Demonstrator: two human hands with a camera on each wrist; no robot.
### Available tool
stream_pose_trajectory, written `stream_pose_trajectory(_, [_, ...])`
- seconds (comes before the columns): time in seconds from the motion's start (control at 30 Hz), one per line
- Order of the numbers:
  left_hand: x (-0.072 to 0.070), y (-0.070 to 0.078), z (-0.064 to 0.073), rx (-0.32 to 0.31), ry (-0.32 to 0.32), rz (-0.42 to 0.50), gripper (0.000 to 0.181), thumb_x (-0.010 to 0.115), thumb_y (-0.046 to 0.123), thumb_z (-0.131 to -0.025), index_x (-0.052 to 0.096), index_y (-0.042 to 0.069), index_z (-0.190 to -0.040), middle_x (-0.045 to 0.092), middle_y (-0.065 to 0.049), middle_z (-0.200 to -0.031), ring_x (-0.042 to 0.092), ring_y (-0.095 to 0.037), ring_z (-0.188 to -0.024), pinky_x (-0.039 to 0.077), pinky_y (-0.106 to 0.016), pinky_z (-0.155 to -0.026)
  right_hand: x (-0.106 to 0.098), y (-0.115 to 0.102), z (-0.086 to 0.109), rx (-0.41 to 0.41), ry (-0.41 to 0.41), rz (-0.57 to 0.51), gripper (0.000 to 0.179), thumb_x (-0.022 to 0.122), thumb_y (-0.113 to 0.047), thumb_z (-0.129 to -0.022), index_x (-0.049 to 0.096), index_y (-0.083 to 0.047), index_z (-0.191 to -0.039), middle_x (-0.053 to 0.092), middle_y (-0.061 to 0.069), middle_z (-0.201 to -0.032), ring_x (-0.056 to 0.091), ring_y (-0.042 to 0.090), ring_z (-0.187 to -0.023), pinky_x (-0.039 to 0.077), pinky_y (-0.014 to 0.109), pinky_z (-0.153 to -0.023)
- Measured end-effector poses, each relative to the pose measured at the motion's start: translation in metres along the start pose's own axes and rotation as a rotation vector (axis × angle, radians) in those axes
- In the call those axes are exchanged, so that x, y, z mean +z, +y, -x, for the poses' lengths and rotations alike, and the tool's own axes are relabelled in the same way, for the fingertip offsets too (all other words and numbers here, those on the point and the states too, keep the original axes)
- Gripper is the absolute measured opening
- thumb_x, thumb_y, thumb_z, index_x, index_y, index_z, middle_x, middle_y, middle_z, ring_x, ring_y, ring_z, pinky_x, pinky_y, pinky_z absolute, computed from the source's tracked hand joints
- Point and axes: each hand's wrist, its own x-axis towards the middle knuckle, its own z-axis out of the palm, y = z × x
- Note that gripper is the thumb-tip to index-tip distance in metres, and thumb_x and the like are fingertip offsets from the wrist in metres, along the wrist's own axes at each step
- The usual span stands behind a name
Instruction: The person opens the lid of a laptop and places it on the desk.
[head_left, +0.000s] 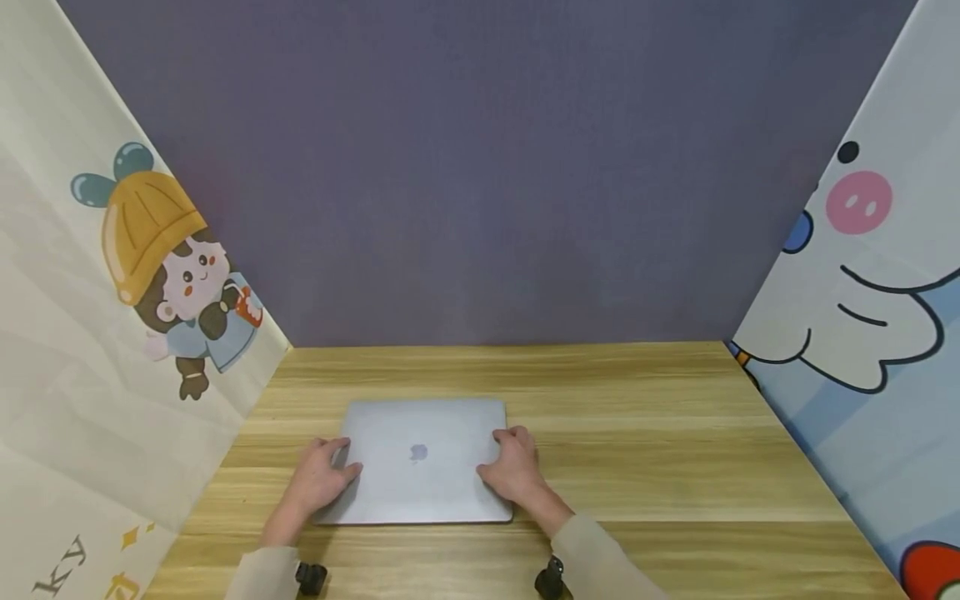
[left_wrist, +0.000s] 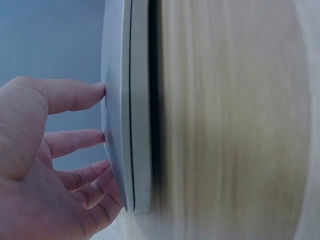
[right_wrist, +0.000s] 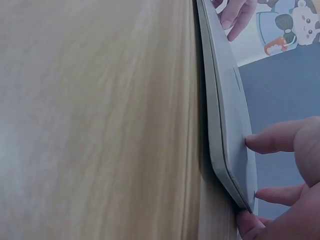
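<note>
A closed silver laptop (head_left: 420, 492) with an apple logo on its lid lies on the wooden table. At its left edge is my left hand (head_left: 318, 477), thumb and index fingertip touching the lid. The left wrist view shows the other fingers of this hand (left_wrist: 55, 165) curled against the laptop's side (left_wrist: 140, 125). My right hand (head_left: 516, 467) grips the opposite edge, its thumb on the lid. In the right wrist view, a lower finger of that hand (right_wrist: 295, 190) reaches the laptop's underside near the corner (right_wrist: 232, 175); the remaining fingertips are partly hidden.
The wooden table (head_left: 645, 450) extends to both sides of the laptop and behind it. A dark grey-blue panel (head_left: 480, 183) stands at the back. Cartoon-printed sheets flank the table, one on the left (head_left: 67, 333) and one on the right (head_left: 900, 433).
</note>
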Motion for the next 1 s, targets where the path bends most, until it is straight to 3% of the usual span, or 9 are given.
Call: stream_pose_trajectory(1.0, [0.026, 0.037, 0.004, 0.071, 0.006, -0.021, 0.053, 0.078, 0.02, -0.085, 0.064, -0.008, -0.128, 0.058, -0.03, -0.12, 0.06, -0.044, -0.109, 0.051, -0.061, -0.093, -0.038, 0.031, 0.004, 0.011, 0.002, 0.041, 0.062, 0.082, -0.008, -0.072, 0.062, 0.01, -0.128, 0.05, 0.027, -0.127, 0.047, 0.042, -0.12, 0.047, 0.054, -0.1])
